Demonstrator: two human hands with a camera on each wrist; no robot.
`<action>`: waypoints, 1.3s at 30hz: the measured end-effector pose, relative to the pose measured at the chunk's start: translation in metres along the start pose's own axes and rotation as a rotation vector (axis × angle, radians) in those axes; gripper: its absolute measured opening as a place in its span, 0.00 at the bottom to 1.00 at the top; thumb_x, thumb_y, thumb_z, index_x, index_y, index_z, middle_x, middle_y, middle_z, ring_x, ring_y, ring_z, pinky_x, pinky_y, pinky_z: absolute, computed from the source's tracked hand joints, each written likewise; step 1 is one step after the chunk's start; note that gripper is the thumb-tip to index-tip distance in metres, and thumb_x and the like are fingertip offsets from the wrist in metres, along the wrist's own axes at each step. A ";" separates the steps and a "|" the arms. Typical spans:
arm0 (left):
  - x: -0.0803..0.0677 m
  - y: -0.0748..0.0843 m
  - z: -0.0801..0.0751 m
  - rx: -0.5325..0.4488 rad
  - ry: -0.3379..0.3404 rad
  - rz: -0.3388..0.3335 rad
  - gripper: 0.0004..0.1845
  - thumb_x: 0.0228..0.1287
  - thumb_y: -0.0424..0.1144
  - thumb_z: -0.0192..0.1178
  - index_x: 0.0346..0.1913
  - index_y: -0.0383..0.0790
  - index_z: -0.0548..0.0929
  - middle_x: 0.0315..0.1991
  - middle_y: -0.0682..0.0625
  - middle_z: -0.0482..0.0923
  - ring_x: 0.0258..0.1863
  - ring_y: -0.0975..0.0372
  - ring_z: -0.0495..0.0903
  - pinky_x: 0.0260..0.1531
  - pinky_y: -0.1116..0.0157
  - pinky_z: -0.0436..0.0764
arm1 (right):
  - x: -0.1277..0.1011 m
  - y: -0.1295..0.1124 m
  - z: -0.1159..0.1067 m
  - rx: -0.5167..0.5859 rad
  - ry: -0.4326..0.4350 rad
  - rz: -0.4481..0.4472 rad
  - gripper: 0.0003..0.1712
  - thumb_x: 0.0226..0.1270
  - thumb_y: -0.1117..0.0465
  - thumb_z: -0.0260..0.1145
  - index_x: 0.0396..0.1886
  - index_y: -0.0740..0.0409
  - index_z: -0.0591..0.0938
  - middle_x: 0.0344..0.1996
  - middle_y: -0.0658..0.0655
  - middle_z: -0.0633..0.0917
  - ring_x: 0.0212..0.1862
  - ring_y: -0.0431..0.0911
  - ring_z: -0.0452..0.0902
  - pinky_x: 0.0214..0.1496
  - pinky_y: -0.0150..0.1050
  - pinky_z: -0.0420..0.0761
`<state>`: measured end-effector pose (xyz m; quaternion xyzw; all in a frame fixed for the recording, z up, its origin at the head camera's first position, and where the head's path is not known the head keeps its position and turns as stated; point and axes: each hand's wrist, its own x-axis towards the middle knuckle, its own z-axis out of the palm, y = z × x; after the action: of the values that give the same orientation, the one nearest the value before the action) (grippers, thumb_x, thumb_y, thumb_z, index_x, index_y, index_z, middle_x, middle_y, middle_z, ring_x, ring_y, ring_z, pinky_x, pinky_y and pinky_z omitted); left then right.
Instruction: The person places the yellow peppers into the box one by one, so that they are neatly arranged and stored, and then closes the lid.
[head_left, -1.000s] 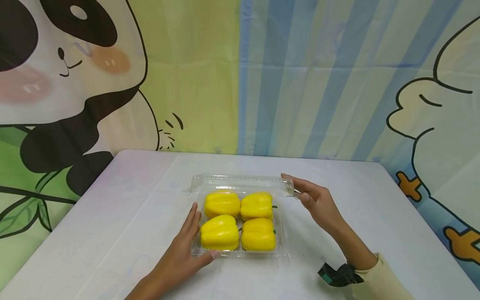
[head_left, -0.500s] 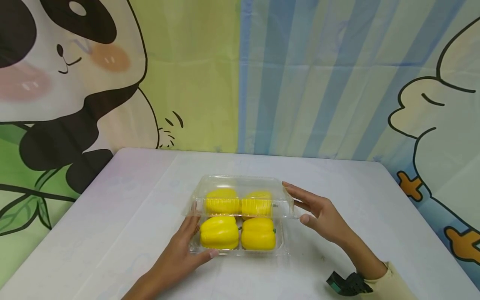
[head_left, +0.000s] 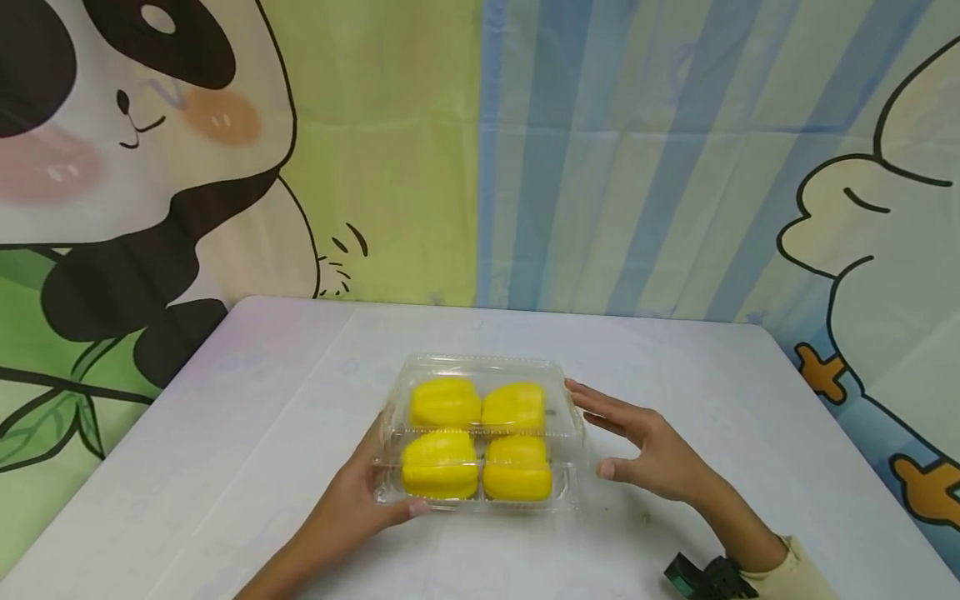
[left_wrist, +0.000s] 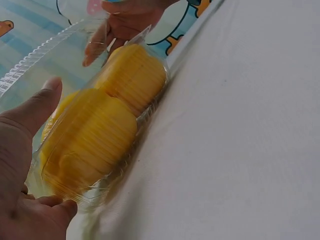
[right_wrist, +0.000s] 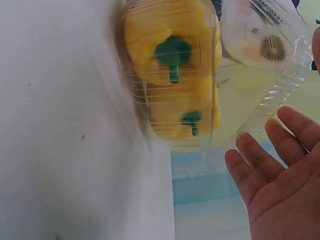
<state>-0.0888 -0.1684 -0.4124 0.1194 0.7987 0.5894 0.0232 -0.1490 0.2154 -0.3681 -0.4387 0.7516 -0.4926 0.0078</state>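
A clear plastic clamshell box (head_left: 570, 492) sits on the table, holding several yellow bell peppers (head_left: 517, 468) with green stems. Its hinged lid (head_left: 480, 367) lies low over them, still tilted, its front edge above the base. My left hand (head_left: 352, 492) grips the box's left front corner, thumb along the front. From the left wrist view, the thumb (left_wrist: 50, 87) and curled fingers are on either side of the box. My right hand (head_left: 652, 450) is at the lid's right side, fingers straight, fingertips at the lid's edge; whether they touch it is hard to tell.
The white table (head_left: 225, 500) extends around the box on all sides. Behind it hangs a cartoon-printed curtain (head_left: 600, 167). A dark wrist device (head_left: 708, 575) is on my right wrist, near the pale sleeve (head_left: 798, 575).
The lid has swung down from upright and now covers all the peppers. My right hand has moved with it, down and towards me. My left hand has stayed at the box corner.
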 end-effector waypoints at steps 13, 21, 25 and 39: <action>-0.002 -0.003 -0.007 -0.114 -0.076 0.120 0.71 0.52 0.38 0.75 0.73 0.67 0.22 0.78 0.53 0.31 0.73 0.41 0.45 0.62 0.47 0.58 | -0.011 0.004 0.004 -0.122 -0.011 0.010 0.51 0.53 0.53 0.76 0.73 0.64 0.63 0.73 0.61 0.61 0.72 0.54 0.56 0.66 0.36 0.66; -0.003 -0.003 -0.004 0.013 -0.039 0.095 0.67 0.52 0.37 0.75 0.76 0.66 0.29 0.78 0.51 0.28 0.71 0.41 0.53 0.62 0.50 0.63 | -0.019 -0.001 0.010 -0.269 -0.049 0.066 0.53 0.48 0.55 0.79 0.74 0.59 0.64 0.74 0.56 0.61 0.72 0.49 0.56 0.65 0.29 0.63; -0.003 -0.002 -0.002 0.078 -0.011 0.050 0.64 0.54 0.41 0.74 0.76 0.68 0.30 0.78 0.47 0.33 0.71 0.46 0.54 0.62 0.47 0.60 | -0.022 -0.004 0.011 -0.379 -0.082 0.101 0.52 0.52 0.47 0.76 0.74 0.56 0.63 0.74 0.53 0.60 0.72 0.46 0.58 0.63 0.32 0.68; -0.004 0.000 0.003 0.136 -0.013 0.074 0.61 0.54 0.49 0.72 0.78 0.41 0.38 0.77 0.54 0.26 0.74 0.51 0.44 0.65 0.65 0.53 | -0.025 -0.010 0.021 -0.364 -0.050 0.118 0.46 0.62 0.55 0.72 0.75 0.56 0.61 0.75 0.55 0.57 0.73 0.48 0.55 0.66 0.31 0.64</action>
<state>-0.0847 -0.1665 -0.4133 0.1540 0.8317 0.5334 -0.0017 -0.1173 0.2154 -0.3818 -0.4000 0.8523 -0.3362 -0.0240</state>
